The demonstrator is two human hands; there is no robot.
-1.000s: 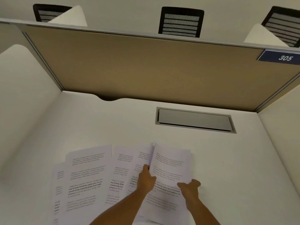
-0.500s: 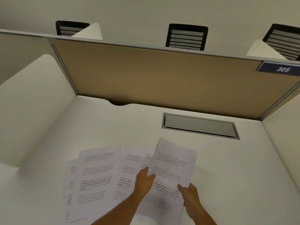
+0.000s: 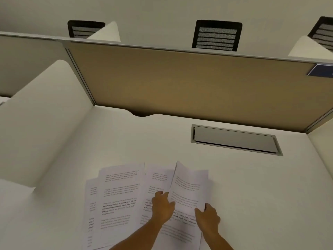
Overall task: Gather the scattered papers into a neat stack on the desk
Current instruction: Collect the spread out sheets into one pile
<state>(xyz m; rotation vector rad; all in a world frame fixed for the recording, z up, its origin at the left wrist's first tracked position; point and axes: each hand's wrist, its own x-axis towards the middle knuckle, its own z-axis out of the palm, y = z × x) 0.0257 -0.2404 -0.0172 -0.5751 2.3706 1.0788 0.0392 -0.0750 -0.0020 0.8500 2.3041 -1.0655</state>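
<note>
The white table (image 3: 234, 186) has a tan panel (image 3: 189, 87) at 12 o'clock. Papers (image 3: 119, 195) lie spread at 6 o'clock. The left hand (image 3: 162, 207) and right hand (image 3: 208, 216) each have a grip clamped on one sheet (image 3: 189, 188).

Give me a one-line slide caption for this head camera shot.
Both hands, left hand and right hand, lift a printed sheet above the other papers fanned across a white desk.

An office or study hall: tan partition (image 3: 189, 83), white desk (image 3: 126, 141), mesh chairs (image 3: 217, 36) behind, numbered plate (image 3: 322, 70).
</note>
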